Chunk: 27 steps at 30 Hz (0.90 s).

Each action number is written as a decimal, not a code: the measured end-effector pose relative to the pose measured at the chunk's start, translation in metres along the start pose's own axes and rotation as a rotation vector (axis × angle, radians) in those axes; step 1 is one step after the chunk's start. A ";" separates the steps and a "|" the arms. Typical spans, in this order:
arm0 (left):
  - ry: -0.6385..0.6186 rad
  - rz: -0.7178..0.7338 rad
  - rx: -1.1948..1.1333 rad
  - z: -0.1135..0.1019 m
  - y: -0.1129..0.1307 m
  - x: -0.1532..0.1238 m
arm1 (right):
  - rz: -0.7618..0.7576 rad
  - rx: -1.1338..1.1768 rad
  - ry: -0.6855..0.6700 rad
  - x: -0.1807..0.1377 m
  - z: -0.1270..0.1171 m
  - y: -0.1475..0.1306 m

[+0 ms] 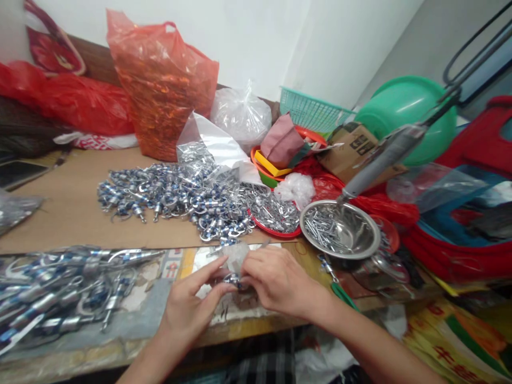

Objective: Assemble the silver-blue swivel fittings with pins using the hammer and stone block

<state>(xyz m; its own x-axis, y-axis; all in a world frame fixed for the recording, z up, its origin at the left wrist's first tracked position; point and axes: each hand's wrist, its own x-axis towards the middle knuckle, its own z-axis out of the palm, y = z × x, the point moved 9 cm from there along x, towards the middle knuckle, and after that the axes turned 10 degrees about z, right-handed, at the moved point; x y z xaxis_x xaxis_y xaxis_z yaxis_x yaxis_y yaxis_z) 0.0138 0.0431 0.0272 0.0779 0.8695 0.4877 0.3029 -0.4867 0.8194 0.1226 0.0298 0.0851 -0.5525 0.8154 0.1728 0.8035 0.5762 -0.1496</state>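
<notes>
My left hand [188, 296] pinches a small silver-and-blue metal hook bolt [232, 278] between thumb and forefinger, over the front edge of the bench. From the other side, my right hand [276, 277] closes its bent fingers on the same piece; its fingertips are partly hidden. Just behind the piece, between both hands, is a crumpled clear plastic bag [237, 256], blurred. Beyond the hands lies a big pile of similar hook bolts [172, 192]. More hook bolts [52, 293] are heaped at the left front.
A red plate [280, 233] of small metal parts and a steel bowl [360, 250] of metal pins stand to the right. A grey-handled lever [384, 160] rises above the bowl. Behind are an orange bag [160, 90], a clear bag [242, 114] and a green basin [416, 112].
</notes>
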 end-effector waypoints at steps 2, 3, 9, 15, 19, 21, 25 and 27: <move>0.009 0.109 0.053 -0.002 0.009 0.000 | -0.024 -0.052 -0.004 -0.002 0.001 -0.004; 0.008 0.153 0.080 -0.002 0.013 0.000 | -0.024 -0.068 -0.005 -0.002 0.002 -0.003; 0.007 0.318 0.140 -0.002 0.031 0.000 | -0.015 -0.126 -0.009 -0.002 0.005 -0.003; -0.081 0.272 0.081 0.004 0.031 0.003 | -0.051 -0.158 -0.012 -0.003 0.006 -0.011; -0.082 0.008 -0.052 0.001 0.014 0.004 | 0.028 0.045 0.037 -0.006 0.000 -0.005; -0.061 -0.162 -0.137 -0.002 0.001 0.001 | 0.079 0.219 0.083 -0.012 0.000 0.001; -0.086 -0.332 -0.228 0.000 -0.007 -0.003 | -0.039 0.331 0.259 -0.030 0.000 -0.006; -0.134 -0.313 -0.206 0.002 -0.003 -0.001 | -0.123 0.278 0.369 -0.039 -0.002 -0.011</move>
<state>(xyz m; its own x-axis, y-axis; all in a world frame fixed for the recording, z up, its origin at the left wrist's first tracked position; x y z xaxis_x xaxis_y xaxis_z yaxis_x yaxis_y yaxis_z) 0.0148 0.0437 0.0234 0.1391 0.9751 0.1726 0.1356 -0.1914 0.9721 0.1359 -0.0083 0.0820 -0.4837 0.6947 0.5324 0.6193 0.7015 -0.3527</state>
